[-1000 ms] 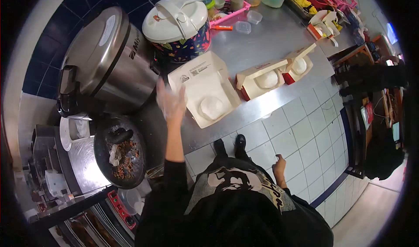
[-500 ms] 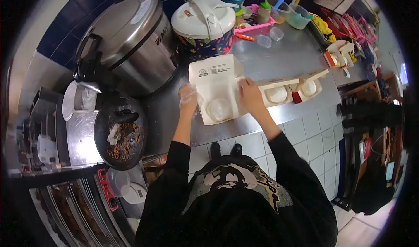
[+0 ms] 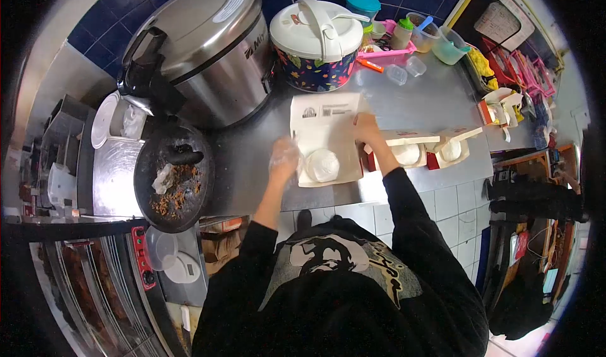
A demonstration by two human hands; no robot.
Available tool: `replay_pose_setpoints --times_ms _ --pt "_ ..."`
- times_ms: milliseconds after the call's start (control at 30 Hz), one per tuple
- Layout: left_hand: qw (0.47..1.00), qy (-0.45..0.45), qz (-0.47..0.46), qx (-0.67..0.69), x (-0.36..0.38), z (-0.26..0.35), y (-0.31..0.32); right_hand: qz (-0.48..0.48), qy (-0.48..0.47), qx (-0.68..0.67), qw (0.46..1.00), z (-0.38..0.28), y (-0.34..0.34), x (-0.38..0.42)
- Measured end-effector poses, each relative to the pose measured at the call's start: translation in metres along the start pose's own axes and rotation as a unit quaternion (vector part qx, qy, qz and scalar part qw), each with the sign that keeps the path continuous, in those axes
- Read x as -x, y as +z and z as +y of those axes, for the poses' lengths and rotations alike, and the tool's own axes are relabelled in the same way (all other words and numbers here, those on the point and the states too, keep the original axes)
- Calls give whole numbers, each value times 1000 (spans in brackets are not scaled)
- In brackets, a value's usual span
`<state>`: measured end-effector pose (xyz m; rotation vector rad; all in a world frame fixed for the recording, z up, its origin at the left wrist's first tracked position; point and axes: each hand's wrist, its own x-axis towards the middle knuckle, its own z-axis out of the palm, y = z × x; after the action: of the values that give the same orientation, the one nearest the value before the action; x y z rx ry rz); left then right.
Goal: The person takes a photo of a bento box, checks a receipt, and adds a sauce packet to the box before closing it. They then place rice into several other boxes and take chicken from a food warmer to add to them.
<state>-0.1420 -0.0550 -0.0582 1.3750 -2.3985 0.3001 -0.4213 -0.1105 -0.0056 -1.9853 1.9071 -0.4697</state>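
Observation:
An open cardboard food box (image 3: pixel 328 138) lies in front of me on the steel counter, its printed lid raised at the back. A round white mound (image 3: pixel 322 165), which looks like rice, sits in its base. My left hand (image 3: pixel 284 158), in a clear plastic glove, is beside the box's left edge; motion smears its fingers. My bare right hand (image 3: pixel 367 130) is closed on the right edge of the box near the lid's fold. Two more boxes, a nearer one (image 3: pixel 413 136) and a farther one (image 3: pixel 459 133), stand to the right with white mounds inside.
A large steel cooker (image 3: pixel 214 60) and a flowered rice container (image 3: pixel 315 66) stand behind. At left is a stone mortar (image 3: pixel 144 190) with a pestle and chopped food. A pink tray (image 3: pixel 394 53) of tubs sits at the back. The steel counter (image 3: pixel 252 186) ends just before my body.
The view has shifted, so the counter sits lower and further right. My right hand has moved up along the box's edge towards the lid. The white mound shows more plainly.

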Motion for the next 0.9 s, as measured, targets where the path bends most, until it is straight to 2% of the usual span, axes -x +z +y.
replay_pose_setpoints --times_ms 33,67,100,133,167,233,300,333,400,433,500,533,600,667,733,767,833,867,900 --pt "997 -22 33 -60 6 9 4 2 2 0 1000 -6 0 9" --pt "997 -19 34 -59 1 17 -6 21 14 10 1000 -15 1 19" --pt "988 -106 -108 24 -8 26 -27 39 27 20 999 -22 1 31" --pt "945 -189 -247 105 -11 31 -39 39 30 20 999 -23 5 41" --pt "944 -187 -250 105 -3 32 -38 65 46 11 997 -22 11 52" --pt "971 -81 -222 40 15 30 -34 92 65 3 994 -22 16 77" --pt "974 -76 -206 52 23 35 -51 80 98 -129 984 -25 13 102" --pt "977 -74 -191 64 28 39 -59 82 102 -130 983 -21 18 115" --pt "979 -77 -168 80 43 44 -61 155 43 -148 976 -15 28 138" --pt "981 -85 -145 96 51 46 -61 158 50 -148 975 -15 30 150" --pt "980 -66 -169 80 57 47 -78 174 86 -228 954 -28 20 170" --pt "978 -54 -192 60 61 46 -84 177 92 -228 953 -29 19 177" --pt "979 -59 -173 87 71 44 -84 130 143 -291 937 -32 16 187" --pt "979 -55 -151 122 76 43 -85 126 179 -300 928 -40 19 197" --pt "978 -54 -185 75 71 43 -86 136 145 -257 946 -39 21 205" --pt "979 -31 -183 84 73 41 -81 154 160 -251 942 -37 23 208" --pt "946 -137 -234 180 83 33 -64 119 124 -227 959 -36 27 212" --pt "947 -123 -234 183 83 32 -50 131 133 -224 957 -39 25 213" --pt "955 -177 -184 151 82 32 -37 124 136 -224 957 -43 23 214"
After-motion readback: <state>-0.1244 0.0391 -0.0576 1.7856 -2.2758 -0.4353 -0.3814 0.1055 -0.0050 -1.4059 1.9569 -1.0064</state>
